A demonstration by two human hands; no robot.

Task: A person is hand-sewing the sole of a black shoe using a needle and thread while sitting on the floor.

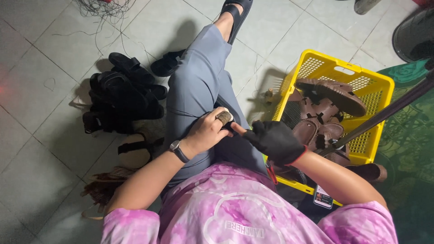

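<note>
My left hand (207, 132), bare with a wristwatch (177, 149) and a tan thimble-like cover on the thumb, is closed around a small dark piece (227, 127) held over my lap. My right hand (274, 140) wears a black fingerless glove and pinches the same dark piece from the right, fingertips touching the left hand. The piece is mostly hidden between the two hands. I sit on the tiled floor in grey trousers (199, 81) and a pink top.
A yellow plastic crate (375, 83) at my right holds several brown sandals (337, 95). A pile of black sandals (122, 95) lies on the floor at my left. A dark rod (389, 110) crosses the crate. Loose thread lies on the tiles.
</note>
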